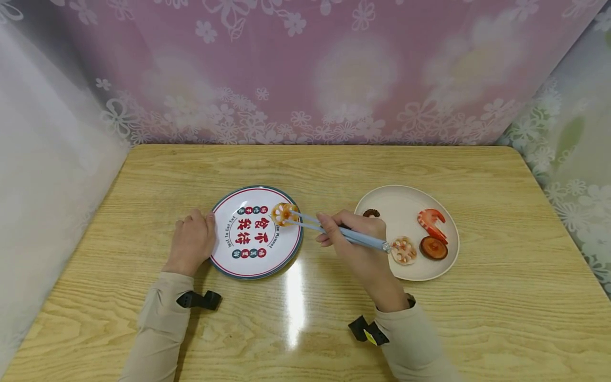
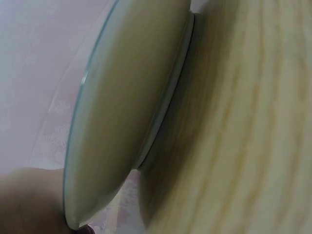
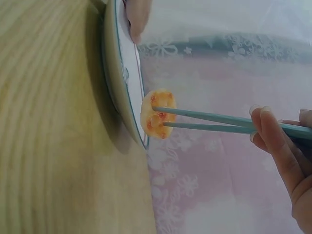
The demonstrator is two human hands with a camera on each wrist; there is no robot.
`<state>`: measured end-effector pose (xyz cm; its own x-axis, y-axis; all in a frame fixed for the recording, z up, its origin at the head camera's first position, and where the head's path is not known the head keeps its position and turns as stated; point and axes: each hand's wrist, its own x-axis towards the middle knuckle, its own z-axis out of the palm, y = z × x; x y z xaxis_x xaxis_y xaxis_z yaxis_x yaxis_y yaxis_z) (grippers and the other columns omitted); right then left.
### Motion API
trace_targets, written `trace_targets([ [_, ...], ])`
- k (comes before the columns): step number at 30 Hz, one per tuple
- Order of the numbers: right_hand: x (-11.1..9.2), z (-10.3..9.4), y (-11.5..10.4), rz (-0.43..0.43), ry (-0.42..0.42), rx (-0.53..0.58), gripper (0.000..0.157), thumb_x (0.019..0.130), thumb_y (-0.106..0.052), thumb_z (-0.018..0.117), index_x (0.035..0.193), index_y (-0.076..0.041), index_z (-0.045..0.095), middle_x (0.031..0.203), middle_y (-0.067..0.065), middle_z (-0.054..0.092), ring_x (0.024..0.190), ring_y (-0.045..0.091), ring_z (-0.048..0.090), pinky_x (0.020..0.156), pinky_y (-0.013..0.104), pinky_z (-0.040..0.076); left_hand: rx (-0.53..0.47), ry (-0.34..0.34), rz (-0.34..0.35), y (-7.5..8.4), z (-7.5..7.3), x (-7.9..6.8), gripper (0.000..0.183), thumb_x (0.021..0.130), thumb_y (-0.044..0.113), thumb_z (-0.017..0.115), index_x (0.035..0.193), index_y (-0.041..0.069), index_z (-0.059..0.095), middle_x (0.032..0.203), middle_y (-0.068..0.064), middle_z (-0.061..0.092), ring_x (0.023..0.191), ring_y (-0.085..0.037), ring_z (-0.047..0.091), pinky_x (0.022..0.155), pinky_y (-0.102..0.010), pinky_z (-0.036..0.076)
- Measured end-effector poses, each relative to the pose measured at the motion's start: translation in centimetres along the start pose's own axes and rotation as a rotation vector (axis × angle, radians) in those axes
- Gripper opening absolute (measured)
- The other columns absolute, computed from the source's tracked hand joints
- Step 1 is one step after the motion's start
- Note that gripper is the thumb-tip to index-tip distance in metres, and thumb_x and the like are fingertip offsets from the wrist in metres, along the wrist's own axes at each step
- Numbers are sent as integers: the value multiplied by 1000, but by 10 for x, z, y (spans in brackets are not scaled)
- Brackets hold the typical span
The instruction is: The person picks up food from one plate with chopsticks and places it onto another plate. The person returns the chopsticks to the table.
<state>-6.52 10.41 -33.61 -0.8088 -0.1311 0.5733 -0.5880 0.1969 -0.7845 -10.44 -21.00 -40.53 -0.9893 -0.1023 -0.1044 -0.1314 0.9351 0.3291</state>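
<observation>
My right hand [image 1: 360, 241] grips a pair of light blue chopsticks [image 1: 355, 234]. Their tips meet an orange-brown lotus root slice [image 1: 281, 214] close over the right rim of a white plate [image 1: 248, 268]. In the right wrist view the slice [image 3: 158, 127] overlaps the plate's edge, with the chopstick tips against its face. The plate has a blue-green rim and red characters. On its left edge, my left hand [image 1: 191, 241] holds the rim, thumb over it. The plate's underside [image 2: 126, 87] fills much of the left wrist view, where most of that hand is hidden.
To the right, a beige plate [image 1: 401, 199] carries a paler lotus root slice [image 1: 403, 252], a shrimp piece [image 1: 431, 223], a mushroom slice [image 1: 434, 247] and a small dark brown piece [image 1: 371, 213]. My right hand partly covers its left side. A floral curtain [image 1: 305, 79] hangs behind the wooden table [image 1: 324, 164].
</observation>
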Motion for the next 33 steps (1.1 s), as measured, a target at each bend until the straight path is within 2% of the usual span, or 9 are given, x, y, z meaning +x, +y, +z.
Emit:
trace_targets([
  [11, -8, 19, 8, 58, -69, 42, 17, 89, -1, 68, 72, -2, 68, 65, 8, 68, 54, 20, 67, 51, 24, 53, 20, -4, -5, -1, 0, -1, 52, 106, 26, 20, 107, -19, 44, 104, -40, 51, 105, -53, 47, 97, -57, 32],
  [21, -8, 24, 11, 85, -95, 5, 11, 89, -14, 71, 83, -5, 71, 64, -1, 66, 51, 14, 63, 46, 23, 49, 22, -7, 19, -3, -1, -2, 49, 106, 25, 19, 106, -15, 48, 105, -38, 53, 104, -52, 48, 94, -56, 33],
  [27, -8, 22, 9, 114, -92, 42, 8, 89, -9, 70, 83, -3, 71, 64, 1, 66, 50, 20, 63, 47, 25, 51, 24, -6, 38, -3, -1, -2, 49, 106, 24, 20, 121, -13, 48, 114, -37, 53, 111, -51, 47, 98, -56, 32],
  [33, -8, 20, 8, 153, -74, 29, 13, 89, -10, 70, 84, 1, 70, 62, 2, 65, 50, 11, 61, 46, 26, 50, 32, -27, 34, -1, -2, 1, 49, 106, 25, 22, 129, -11, 47, 120, -35, 52, 115, -50, 45, 101, -55, 31],
])
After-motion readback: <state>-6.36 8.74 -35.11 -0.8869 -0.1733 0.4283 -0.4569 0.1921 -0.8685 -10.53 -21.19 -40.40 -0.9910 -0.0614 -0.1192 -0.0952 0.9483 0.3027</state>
